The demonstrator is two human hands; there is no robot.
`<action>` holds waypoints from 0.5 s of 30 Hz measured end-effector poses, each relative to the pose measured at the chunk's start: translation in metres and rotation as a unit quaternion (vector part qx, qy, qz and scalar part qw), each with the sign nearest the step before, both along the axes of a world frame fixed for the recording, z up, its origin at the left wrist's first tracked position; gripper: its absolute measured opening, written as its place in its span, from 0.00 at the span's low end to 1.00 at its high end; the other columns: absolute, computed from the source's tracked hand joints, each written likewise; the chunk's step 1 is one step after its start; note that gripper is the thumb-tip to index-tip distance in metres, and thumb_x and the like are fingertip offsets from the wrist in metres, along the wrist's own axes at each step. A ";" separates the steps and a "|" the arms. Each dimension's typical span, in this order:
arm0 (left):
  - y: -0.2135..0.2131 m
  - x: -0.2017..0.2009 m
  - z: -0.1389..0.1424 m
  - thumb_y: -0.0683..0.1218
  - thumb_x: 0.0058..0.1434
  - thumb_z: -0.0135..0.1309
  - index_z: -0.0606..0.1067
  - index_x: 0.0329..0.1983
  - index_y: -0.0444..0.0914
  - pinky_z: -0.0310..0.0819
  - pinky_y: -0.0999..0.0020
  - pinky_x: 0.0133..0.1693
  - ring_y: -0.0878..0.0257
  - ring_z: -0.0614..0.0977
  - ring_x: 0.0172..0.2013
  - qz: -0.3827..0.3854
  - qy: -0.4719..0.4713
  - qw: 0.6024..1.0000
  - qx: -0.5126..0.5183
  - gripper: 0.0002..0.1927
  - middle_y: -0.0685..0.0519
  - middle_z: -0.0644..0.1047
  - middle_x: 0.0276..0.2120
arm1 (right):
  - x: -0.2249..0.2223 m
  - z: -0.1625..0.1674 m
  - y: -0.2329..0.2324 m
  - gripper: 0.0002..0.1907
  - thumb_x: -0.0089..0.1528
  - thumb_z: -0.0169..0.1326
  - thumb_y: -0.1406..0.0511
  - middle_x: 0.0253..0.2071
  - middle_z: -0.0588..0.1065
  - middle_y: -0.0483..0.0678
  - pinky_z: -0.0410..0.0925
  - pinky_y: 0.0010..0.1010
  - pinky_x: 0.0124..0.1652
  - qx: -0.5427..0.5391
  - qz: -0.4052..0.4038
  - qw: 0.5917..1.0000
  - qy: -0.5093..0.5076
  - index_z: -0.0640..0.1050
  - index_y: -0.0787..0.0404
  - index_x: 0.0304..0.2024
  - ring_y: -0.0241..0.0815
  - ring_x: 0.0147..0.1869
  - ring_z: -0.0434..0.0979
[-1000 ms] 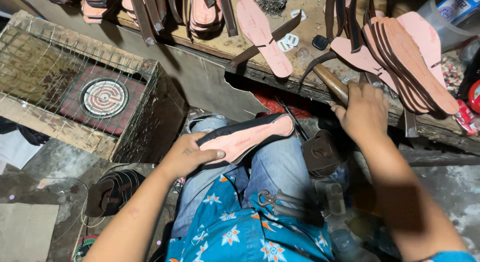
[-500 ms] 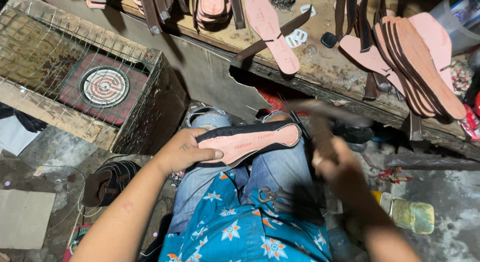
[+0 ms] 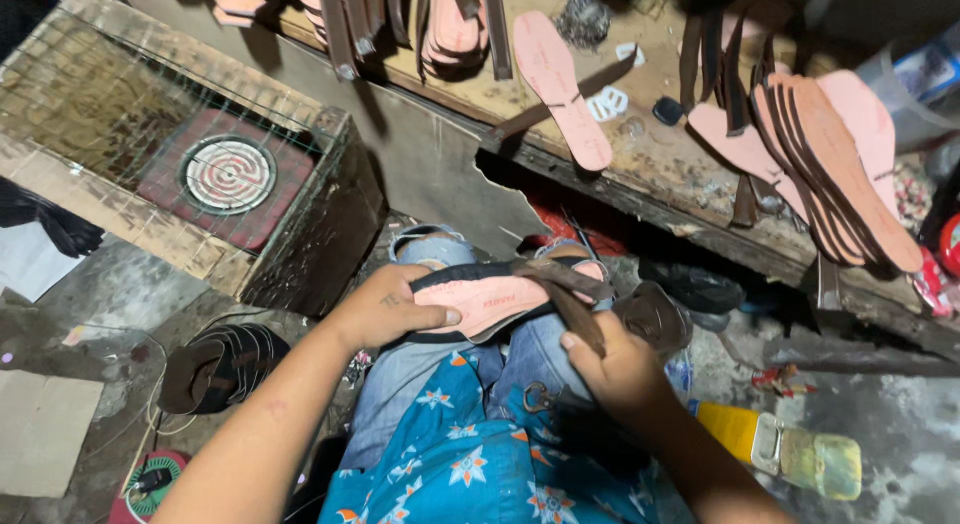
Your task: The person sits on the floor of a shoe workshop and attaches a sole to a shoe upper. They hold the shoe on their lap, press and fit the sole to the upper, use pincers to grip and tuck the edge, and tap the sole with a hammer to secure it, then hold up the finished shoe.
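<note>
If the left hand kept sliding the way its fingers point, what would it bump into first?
The left hand grips one end of the pink sandal sole, fingers pointing along it. Going straight on, it would probably first meet the dark straps lying across the sole, then the right hand. Depth is unclear.

Yellow rectangular tin [image 3: 775, 446] lies at lower right.

Left hand [image 3: 395, 309] grips a pink sandal sole [image 3: 490, 296] mid-frame over the knees, right hand [image 3: 615, 364] holds a dark strap [image 3: 570, 299] across it; pink soles [image 3: 830, 154] stacked upper right.
</note>
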State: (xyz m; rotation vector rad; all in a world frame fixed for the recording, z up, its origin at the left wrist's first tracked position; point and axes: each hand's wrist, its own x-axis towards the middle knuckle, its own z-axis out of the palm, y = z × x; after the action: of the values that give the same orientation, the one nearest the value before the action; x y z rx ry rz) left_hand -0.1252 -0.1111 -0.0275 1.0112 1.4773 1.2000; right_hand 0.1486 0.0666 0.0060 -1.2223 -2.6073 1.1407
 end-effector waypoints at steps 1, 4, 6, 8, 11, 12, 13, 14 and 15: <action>0.000 0.000 0.000 0.46 0.53 0.66 0.81 0.47 0.32 0.76 0.73 0.44 0.71 0.81 0.39 0.008 -0.009 1.000 -0.009 0.19 0.54 0.84 0.38 | -0.006 0.000 -0.004 0.20 0.59 0.58 0.54 0.35 0.80 0.62 0.71 0.48 0.42 0.013 0.012 1.000 -0.016 0.75 0.58 0.47 0.63 0.42 0.81; -0.001 0.002 -0.002 0.46 0.53 0.66 0.80 0.47 0.32 0.76 0.73 0.44 0.71 0.81 0.38 0.022 -0.028 0.999 -0.036 0.20 0.55 0.84 0.38 | -0.023 0.001 -0.015 0.22 0.60 0.57 0.52 0.36 0.79 0.62 0.71 0.49 0.42 0.027 0.050 0.997 -0.045 0.73 0.57 0.50 0.65 0.43 0.80; -0.001 0.003 -0.003 0.46 0.53 0.66 0.80 0.47 0.33 0.76 0.73 0.44 0.71 0.81 0.38 0.025 -0.022 0.999 -0.039 0.20 0.55 0.84 0.38 | -0.032 0.006 -0.020 0.21 0.60 0.57 0.52 0.35 0.80 0.61 0.71 0.49 0.43 0.016 0.082 0.996 -0.035 0.73 0.56 0.50 0.63 0.43 0.80; -0.001 0.004 -0.004 0.47 0.53 0.67 0.80 0.47 0.33 0.76 0.73 0.43 0.71 0.81 0.38 0.028 -0.018 0.999 -0.042 0.20 0.55 0.84 0.38 | -0.035 0.018 -0.020 0.21 0.61 0.57 0.52 0.36 0.80 0.60 0.70 0.48 0.42 0.033 0.100 0.993 -0.048 0.74 0.56 0.50 0.63 0.43 0.80; -0.002 0.004 -0.006 0.47 0.53 0.67 0.80 0.48 0.33 0.76 0.73 0.43 0.71 0.80 0.38 0.031 -0.017 0.999 -0.038 0.20 0.56 0.84 0.38 | -0.026 0.044 -0.018 0.21 0.59 0.57 0.53 0.34 0.80 0.57 0.72 0.44 0.40 -0.001 0.116 0.993 -0.003 0.76 0.56 0.49 0.58 0.40 0.82; -0.002 0.004 -0.007 0.47 0.53 0.67 0.80 0.48 0.33 0.76 0.73 0.43 0.71 0.80 0.38 0.032 -0.017 0.999 -0.034 0.21 0.56 0.83 0.38 | -0.023 0.051 -0.018 0.20 0.58 0.57 0.54 0.33 0.80 0.56 0.73 0.42 0.39 -0.022 0.119 0.992 0.022 0.76 0.56 0.49 0.56 0.38 0.83; -0.001 0.004 -0.008 0.47 0.53 0.66 0.80 0.49 0.34 0.76 0.73 0.43 0.72 0.80 0.38 0.030 -0.017 0.999 -0.026 0.21 0.56 0.83 0.38 | -0.022 0.055 -0.021 0.20 0.59 0.57 0.55 0.33 0.79 0.57 0.72 0.42 0.38 -0.015 0.127 0.987 0.095 0.76 0.58 0.49 0.57 0.37 0.81; -0.001 0.004 -0.009 0.47 0.54 0.66 0.80 0.49 0.34 0.76 0.73 0.43 0.72 0.80 0.38 0.029 -0.019 0.999 -0.019 0.21 0.56 0.83 0.39 | -0.020 0.058 -0.024 0.20 0.59 0.57 0.56 0.32 0.78 0.58 0.72 0.42 0.37 -0.010 0.136 0.977 0.166 0.76 0.61 0.49 0.58 0.35 0.79; -0.001 0.005 -0.011 0.47 0.54 0.66 0.80 0.49 0.34 0.76 0.74 0.43 0.72 0.80 0.38 0.028 -0.021 0.999 -0.012 0.21 0.56 0.83 0.39 | -0.021 0.059 -0.026 0.20 0.60 0.57 0.57 0.31 0.77 0.58 0.72 0.42 0.36 -0.006 0.144 0.961 0.235 0.76 0.63 0.49 0.59 0.34 0.77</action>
State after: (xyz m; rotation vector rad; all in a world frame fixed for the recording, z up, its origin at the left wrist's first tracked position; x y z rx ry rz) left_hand -0.1206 -0.1121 -0.0387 0.9273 1.4922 1.2333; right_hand 0.1273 0.0406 0.0646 -0.4905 -2.4476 1.2972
